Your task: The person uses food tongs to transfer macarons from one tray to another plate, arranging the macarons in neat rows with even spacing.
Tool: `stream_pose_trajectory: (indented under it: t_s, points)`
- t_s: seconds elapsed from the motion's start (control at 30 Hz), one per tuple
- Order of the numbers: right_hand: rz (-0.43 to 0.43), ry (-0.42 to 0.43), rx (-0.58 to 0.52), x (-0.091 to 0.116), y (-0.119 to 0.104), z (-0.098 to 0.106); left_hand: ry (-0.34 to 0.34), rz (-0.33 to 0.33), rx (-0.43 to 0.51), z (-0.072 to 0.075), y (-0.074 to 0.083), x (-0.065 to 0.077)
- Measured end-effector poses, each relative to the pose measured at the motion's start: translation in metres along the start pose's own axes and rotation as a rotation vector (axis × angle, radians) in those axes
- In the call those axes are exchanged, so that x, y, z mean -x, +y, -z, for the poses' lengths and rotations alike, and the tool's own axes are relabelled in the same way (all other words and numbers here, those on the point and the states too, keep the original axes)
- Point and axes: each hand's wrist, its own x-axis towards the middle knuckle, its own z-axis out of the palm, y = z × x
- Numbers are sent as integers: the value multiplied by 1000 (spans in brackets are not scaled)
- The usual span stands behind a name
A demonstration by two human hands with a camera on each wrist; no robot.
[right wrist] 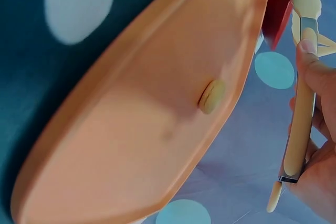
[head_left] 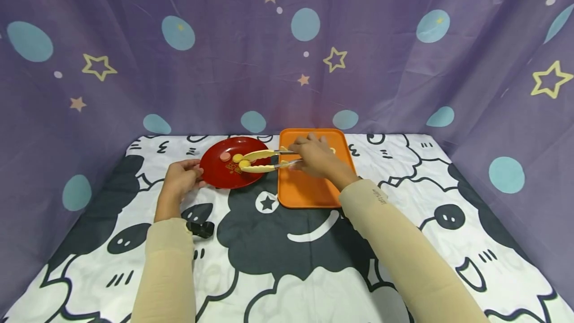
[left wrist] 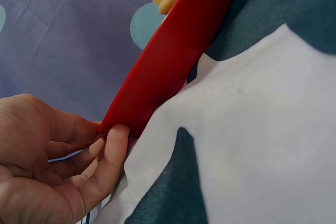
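1. Purple curtain (head_left: 367, 79) with stars and pale blue ovals, hung behind a surface covered in sheep-patterned cloth (head_left: 332, 288). I follow the scene remotely through 3 views.

2. Red plate (head_left: 217, 178), left of centre on the cloth. The left hand (head_left: 178, 181) pinches its left rim between thumb and fingers. I judge the plate stiff, light and rather slippery on its glossy face; the rim offers the surest hold.

3. Tongs (head_left: 260, 155), gripped in the right hand (head_left: 319, 157), with their pale scalloped tips over the plate. The right wrist view shows the thumb lying along a handle. I expect springy arms, best squeezed partway along the handles.

4. Small pieces on the plate: 1 pink round (head_left: 225, 156), 1 rear yellow round (head_left: 237, 158) and 1 front yellow round (head_left: 244, 163). The front piece lies by the parted tips; at this scale I cannot tell whether they pinch it.

5. Orange tray (head_left: 305, 196), right of the plate, bearing a macaron-like piece (right wrist: 212, 96). I judge such pieces light, and fragile if real; take them lightly across opposite sides, since hard pressure could crack or eject them.
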Motion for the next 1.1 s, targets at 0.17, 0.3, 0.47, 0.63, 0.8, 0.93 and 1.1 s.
stream_pose_trajectory:
  t_s: [0.17, 0.3, 0.47, 0.63, 0.8, 0.93, 1.1]
  points:
    - [-3, -18, 25, -5, -6, 0, -1, -3, 1, 0, 0, -1]
    - [-15, -37, 27, -7, -13, 2, 0, 1, 3, 0, 0, -2]
    - [-44, -77, 67, -10, -20, 3, -2, 4, 3, -1, 1, -2]
    - [-53, -116, 127, -13, -25, 6, -2, 0, 7, -2, 0, -2]
    - [-50, -136, 127, -16, -28, 8, 3, -10, 8, -1, -1, -2]
    - [-43, -131, 121, -19, -28, 8, 1, -16, 11, 1, -2, -2]
    - [-46, -121, 113, -19, -27, 6, -6, -21, 12, 0, -2, -2]
